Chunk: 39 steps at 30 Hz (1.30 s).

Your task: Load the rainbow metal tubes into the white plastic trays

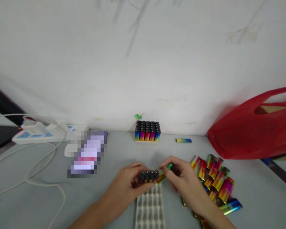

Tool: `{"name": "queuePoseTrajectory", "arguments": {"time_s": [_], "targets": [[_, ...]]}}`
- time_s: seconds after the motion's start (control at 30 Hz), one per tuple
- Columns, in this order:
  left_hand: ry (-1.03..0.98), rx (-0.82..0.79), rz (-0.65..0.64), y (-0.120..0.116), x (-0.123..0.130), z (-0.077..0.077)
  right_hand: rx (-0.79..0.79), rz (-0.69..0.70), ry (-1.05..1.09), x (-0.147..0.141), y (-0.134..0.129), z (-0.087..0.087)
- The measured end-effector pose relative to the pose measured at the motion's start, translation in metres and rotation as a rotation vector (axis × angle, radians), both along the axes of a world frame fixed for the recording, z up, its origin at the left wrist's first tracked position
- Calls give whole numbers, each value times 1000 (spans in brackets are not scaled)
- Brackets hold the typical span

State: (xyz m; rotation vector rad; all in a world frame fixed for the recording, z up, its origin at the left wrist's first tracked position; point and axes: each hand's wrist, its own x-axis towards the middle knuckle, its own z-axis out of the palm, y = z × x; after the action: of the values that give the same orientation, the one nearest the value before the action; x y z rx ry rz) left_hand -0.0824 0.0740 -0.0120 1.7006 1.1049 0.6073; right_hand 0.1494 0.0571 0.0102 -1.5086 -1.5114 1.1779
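My left hand (133,181) is closed around a row of several lighters (149,176), black tops up, over the far end of a pale tray (149,205) with rows of oval hollows. Just to its right, my right hand (178,175) pinches one shiny green-and-gold lighter (165,173), tilted, its lower end close to the row. Whether that end touches the row I cannot tell. A pile of loose rainbow-coloured lighters (215,181) lies right of my right hand, partly hidden by my forearm.
By the wall stands a block of upright lighters (147,132), with a single blue-yellow lighter (183,140) lying to its right. A red bag (248,130) sits at the right. On the left are a pixelated phone (89,152), a power strip (40,133) and loose white cables (54,184).
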Motion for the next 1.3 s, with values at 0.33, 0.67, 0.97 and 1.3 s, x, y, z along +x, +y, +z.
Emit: {"name": "queuePoseTrajectory", "arguments": {"time_s": [0.33,0.67,0.97,1.3], "targets": [[-11,20,-1,-1,0,-2,246,229,-195,0,-14,15],[-5,59,-22,0,-2,-1,402,396,-330,9,-15,19],[-3,57,-15,-1,-2,-2,264,306,-344,8,-11,15],[11,24,-15,0,0,3,4,340,-507,7,-15,29]]}}
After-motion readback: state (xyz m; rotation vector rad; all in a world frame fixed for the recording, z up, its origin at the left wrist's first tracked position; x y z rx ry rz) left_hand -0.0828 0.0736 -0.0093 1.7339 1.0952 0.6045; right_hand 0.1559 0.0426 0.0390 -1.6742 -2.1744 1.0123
